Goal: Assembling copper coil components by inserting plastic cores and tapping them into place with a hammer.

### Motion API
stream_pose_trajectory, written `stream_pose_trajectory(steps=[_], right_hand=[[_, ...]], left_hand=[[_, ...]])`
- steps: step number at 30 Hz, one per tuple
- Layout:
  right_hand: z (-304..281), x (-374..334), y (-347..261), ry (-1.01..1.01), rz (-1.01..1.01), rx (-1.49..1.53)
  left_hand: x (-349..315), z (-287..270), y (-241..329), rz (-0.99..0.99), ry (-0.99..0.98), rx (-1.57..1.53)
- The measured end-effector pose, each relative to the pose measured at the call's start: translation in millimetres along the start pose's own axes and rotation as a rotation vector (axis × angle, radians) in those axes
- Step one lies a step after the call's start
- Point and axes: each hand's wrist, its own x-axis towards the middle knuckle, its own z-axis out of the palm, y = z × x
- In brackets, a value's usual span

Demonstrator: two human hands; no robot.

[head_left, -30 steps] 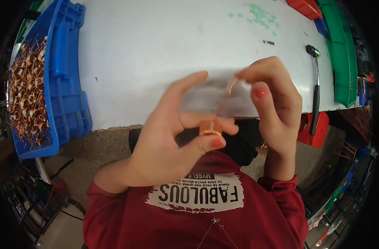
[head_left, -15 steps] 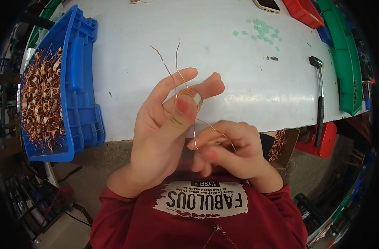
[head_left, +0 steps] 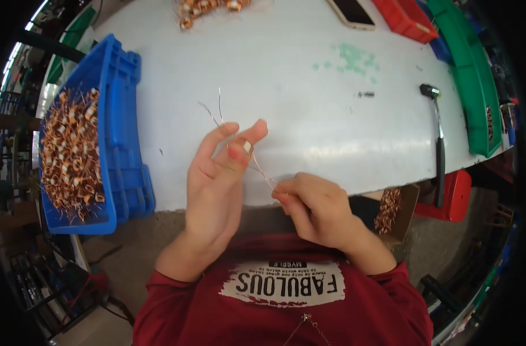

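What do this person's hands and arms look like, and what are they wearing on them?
The left hand and right hand are gloveless, with reddish polish on the left thumbnail and right thumbnail. The left sleeve and right sleeve are dark red, ending short of the wrists. No watch or bracelet shows.

Near the centre of the frame, the left hand (head_left: 210, 179) pinches a coil (head_left: 248, 147), two wire ends pointing up the frame. Right of it, the right hand (head_left: 318, 206) grips the coil's two lower wires (head_left: 263, 172), which cross. A blue bin (head_left: 120, 135) of coils fills the left side. Coils (head_left: 201, 8), a phone (head_left: 355, 14) and a red tray (head_left: 402, 18) line the top; a hammer (head_left: 438, 130) lies at right, beside a green tray (head_left: 474, 78).
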Motion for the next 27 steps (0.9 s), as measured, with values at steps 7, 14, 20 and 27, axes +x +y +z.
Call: stream_pose_trajectory(steps=[7, 14, 20, 27], right_hand=[[-33.7, 13.9, -4.9, 0.017, -0.084, -0.229], [-63.2, 31.7, -30.3, -0.066, 0.219, 0.471], [-53.0, 25.1, -14.1, -0.102, 0.255, 0.623], [-38.1, 28.5, -10.6, -0.001, 0.209, 0.579]], left_hand=[[9.5, 19.5, 4.0, 0.073, -0.023, 0.044], [-9.0, 45.1, 16.3, 0.013, -0.292, 0.934], [-15.2, 44.9, 5.0, 0.05, -0.346, 0.718], [-25.2, 42.4, 1.4, 0.034, -0.322, 0.931]])
